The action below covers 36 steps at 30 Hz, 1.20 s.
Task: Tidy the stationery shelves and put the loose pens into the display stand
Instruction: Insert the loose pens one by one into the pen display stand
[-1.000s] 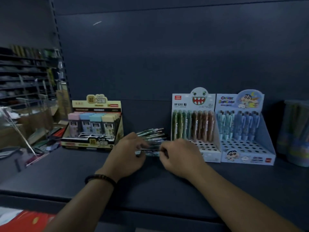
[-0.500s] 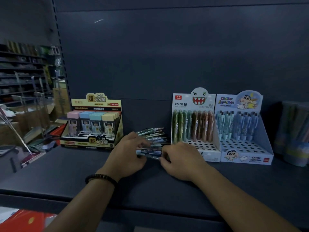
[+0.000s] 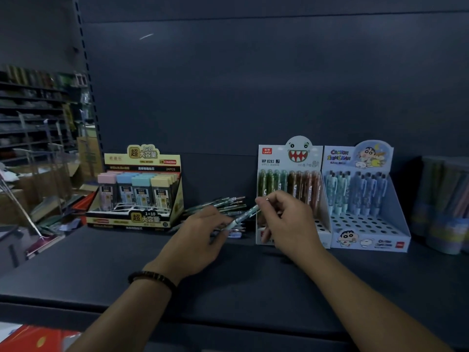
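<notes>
One pale, patterned pen (image 3: 245,216) hangs tilted just in front of the monster-faced display stand (image 3: 289,158). Your right hand (image 3: 289,222) pinches its upper end and your left hand (image 3: 200,235) its lower. Most work looks undone: loose pens (image 3: 228,203) lie heaped left of the stand, whose front holes are empty.

A stationery shop; a dark metal shelf (image 3: 101,262) on a slotted upright (image 3: 83,59) carries printed cardboard retail displays: a box of pencil leads (image 3: 142,161), a monster-face pen stand (image 3: 289,158), a cartoon pen stand (image 3: 368,235); stocked racks (image 3: 30,105) fill the far left.
</notes>
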Each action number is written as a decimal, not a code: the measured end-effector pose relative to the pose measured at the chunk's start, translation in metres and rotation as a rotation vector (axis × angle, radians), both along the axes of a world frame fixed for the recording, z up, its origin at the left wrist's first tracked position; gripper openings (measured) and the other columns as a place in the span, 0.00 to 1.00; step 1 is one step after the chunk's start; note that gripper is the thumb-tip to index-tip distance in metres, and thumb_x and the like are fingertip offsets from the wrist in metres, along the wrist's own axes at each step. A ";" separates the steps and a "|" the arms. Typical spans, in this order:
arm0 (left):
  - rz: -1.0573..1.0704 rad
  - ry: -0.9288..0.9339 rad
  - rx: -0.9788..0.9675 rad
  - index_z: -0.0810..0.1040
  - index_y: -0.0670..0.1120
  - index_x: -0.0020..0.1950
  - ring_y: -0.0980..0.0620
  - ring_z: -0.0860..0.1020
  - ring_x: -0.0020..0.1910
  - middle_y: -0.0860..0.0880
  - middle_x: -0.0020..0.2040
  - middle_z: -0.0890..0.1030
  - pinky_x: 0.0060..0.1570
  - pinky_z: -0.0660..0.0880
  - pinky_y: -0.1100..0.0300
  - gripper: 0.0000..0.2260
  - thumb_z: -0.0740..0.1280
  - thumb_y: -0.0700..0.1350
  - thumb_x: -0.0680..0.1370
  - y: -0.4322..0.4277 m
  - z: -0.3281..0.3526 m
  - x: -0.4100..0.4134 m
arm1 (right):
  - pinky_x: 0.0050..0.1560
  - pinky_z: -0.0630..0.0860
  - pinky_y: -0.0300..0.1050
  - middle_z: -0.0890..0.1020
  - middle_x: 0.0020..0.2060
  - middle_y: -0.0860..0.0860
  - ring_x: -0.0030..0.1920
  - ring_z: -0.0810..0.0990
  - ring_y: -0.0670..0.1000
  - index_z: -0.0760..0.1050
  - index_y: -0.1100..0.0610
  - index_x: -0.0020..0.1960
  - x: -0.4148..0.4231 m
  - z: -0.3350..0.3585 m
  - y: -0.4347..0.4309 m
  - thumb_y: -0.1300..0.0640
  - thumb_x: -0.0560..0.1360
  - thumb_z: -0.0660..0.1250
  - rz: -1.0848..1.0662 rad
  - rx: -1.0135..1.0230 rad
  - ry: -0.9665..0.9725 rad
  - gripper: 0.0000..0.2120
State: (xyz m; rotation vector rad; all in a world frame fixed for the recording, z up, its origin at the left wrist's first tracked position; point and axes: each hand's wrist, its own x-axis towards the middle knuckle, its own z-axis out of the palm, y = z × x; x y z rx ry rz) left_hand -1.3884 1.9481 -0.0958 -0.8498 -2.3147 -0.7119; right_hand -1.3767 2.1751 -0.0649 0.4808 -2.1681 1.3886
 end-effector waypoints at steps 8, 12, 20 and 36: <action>-0.030 0.085 0.150 0.83 0.53 0.63 0.58 0.79 0.46 0.60 0.47 0.78 0.45 0.72 0.70 0.13 0.73 0.41 0.80 0.041 0.023 0.007 | 0.33 0.84 0.57 0.85 0.38 0.57 0.39 0.87 0.63 0.81 0.53 0.63 0.003 0.027 0.018 0.60 0.83 0.70 0.125 -0.411 0.034 0.10; -0.037 -0.026 0.405 0.86 0.54 0.58 0.54 0.82 0.43 0.57 0.43 0.83 0.43 0.77 0.68 0.12 0.77 0.42 0.77 0.091 0.038 0.014 | 0.36 0.84 0.54 0.85 0.40 0.60 0.36 0.86 0.59 0.80 0.52 0.66 0.002 0.046 0.049 0.63 0.81 0.71 0.086 -0.455 0.081 0.15; -0.163 -0.124 0.441 0.84 0.53 0.59 0.59 0.82 0.44 0.57 0.43 0.84 0.46 0.77 0.71 0.11 0.76 0.43 0.78 0.188 0.055 0.009 | 0.41 0.86 0.51 0.85 0.37 0.57 0.40 0.87 0.57 0.83 0.56 0.62 -0.017 0.071 0.141 0.63 0.79 0.75 -0.047 -0.422 0.174 0.13; -0.093 0.101 -0.215 0.81 0.59 0.67 0.61 0.69 0.54 0.65 0.56 0.80 0.56 0.72 0.63 0.16 0.67 0.55 0.80 0.215 0.012 -0.017 | 0.47 0.81 0.44 0.83 0.37 0.45 0.39 0.82 0.45 0.83 0.52 0.65 -0.056 0.040 0.206 0.61 0.80 0.72 -0.492 0.072 0.488 0.14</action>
